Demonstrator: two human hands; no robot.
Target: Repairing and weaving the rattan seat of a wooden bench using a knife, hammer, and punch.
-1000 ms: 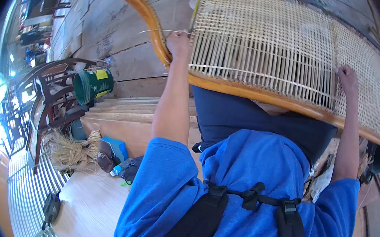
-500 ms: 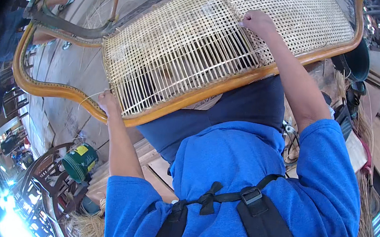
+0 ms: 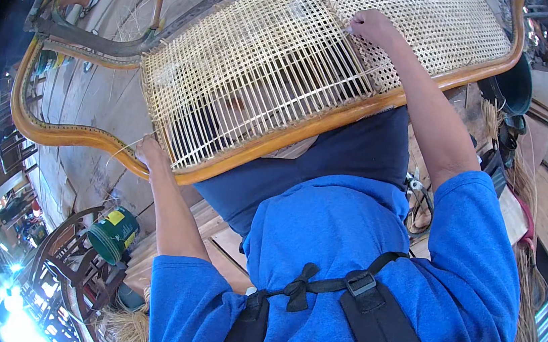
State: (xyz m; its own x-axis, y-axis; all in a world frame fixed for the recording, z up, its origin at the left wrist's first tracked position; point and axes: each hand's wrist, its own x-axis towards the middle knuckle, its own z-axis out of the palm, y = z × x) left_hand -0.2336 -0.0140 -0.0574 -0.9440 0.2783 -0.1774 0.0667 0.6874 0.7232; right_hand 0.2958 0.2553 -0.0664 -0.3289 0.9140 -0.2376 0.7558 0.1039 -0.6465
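Now left hand (image 3: 149, 154) grasps cane frame (image 3: 75, 138); right hand (image 3: 369, 26) pinches strand on weave (image 3: 259, 68).

Single head-worn fisheye view, looking steeply down the wearer's chest onto a woven cane chair panel (image 3: 285, 71) held close in front. The panel fills the upper centre, tilted, its straight frame bowed by the lens. Below it lies the blue shirt (image 3: 345, 260); left of it, farther off, a green can (image 3: 111, 233) on the floor. A dark rim rings the picture.
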